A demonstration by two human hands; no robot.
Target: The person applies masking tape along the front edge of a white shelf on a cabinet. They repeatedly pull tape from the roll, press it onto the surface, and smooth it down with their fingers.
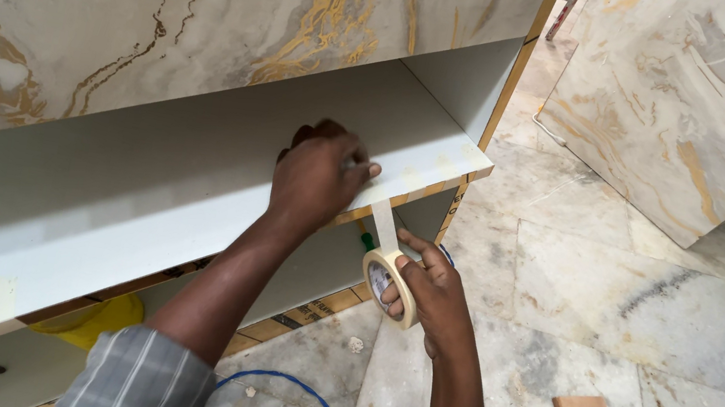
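Head view: the left hand [318, 176] presses the free end of the tape strip [384, 224] onto the front edge of the white shelf [138, 195], its grip closed flat on that end. The masking tape roll [389, 282] lies at about five o'clock from it, just below the shelf edge, and the right hand [435, 299] holds it with fingers through the core. The strip runs taut between them on an eleven-to-five line. The roll is cream, thin, with a printed inner core.
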